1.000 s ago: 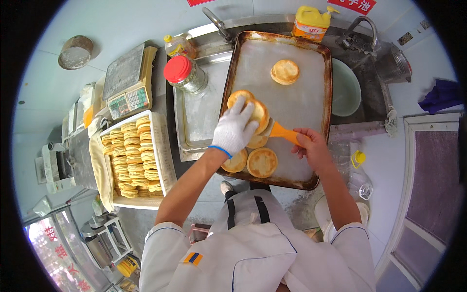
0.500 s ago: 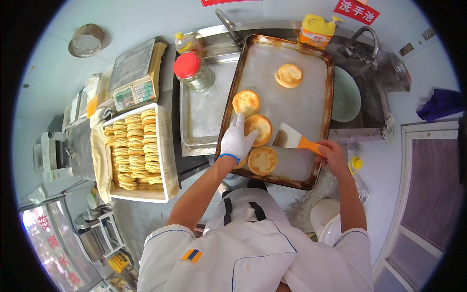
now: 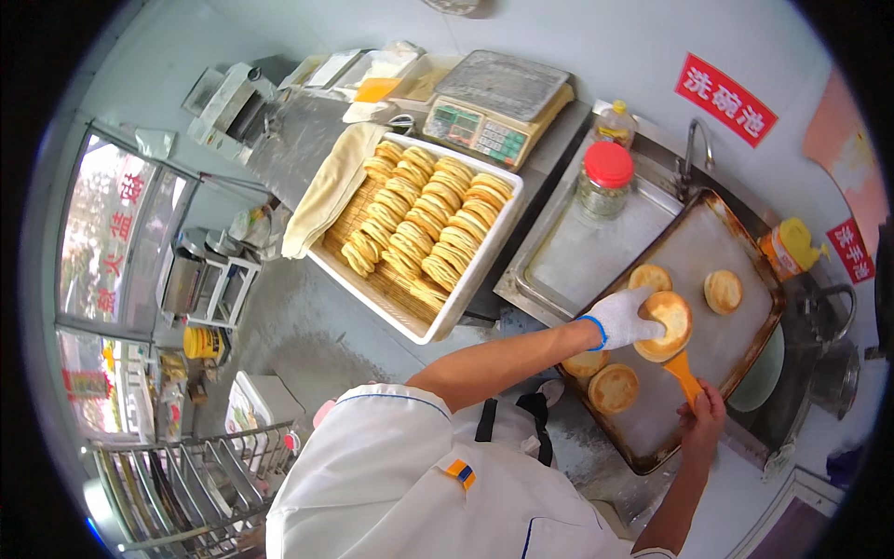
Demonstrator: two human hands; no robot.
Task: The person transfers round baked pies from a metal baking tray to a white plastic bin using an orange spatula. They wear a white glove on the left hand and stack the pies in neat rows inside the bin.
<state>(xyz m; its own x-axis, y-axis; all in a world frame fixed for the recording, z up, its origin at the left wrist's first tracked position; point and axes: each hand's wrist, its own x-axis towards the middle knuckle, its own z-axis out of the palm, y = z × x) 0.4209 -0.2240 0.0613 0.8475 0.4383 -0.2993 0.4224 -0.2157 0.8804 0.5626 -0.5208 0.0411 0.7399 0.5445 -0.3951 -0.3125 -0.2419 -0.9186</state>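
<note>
My left hand (image 3: 626, 320), in a white glove with a blue cuff, grips a round golden-brown flatbread (image 3: 665, 326) by its left edge, thumb on top. My bare right hand (image 3: 704, 410) is closed round the orange handle of a spatula (image 3: 684, 374). The blade is hidden and appears to be under that same flatbread. Both hands are over a dark-rimmed baking tray (image 3: 722, 363). One flatbread (image 3: 723, 292) sits apart at the tray's far side, another (image 3: 650, 278) lies just beyond my glove. Two more, including a flatbread (image 3: 614, 388), lie nearer me, one partly under my wrist.
Left of the tray stands a white crate (image 3: 438, 321) holding rows of stacked flatbreads, with a cloth (image 3: 340, 182) over its edge. Behind it is a scale (image 3: 498, 102). A red-lidded jar (image 3: 605, 182) and a faucet (image 3: 694, 154) are by the sink. A yellow jug (image 3: 790, 247) stands beyond the tray.
The view has swung left. The spatula's blade, bare before, is now hidden at the flatbread. My two hands have come together at that flatbread, which has shifted away from its neighbours.
</note>
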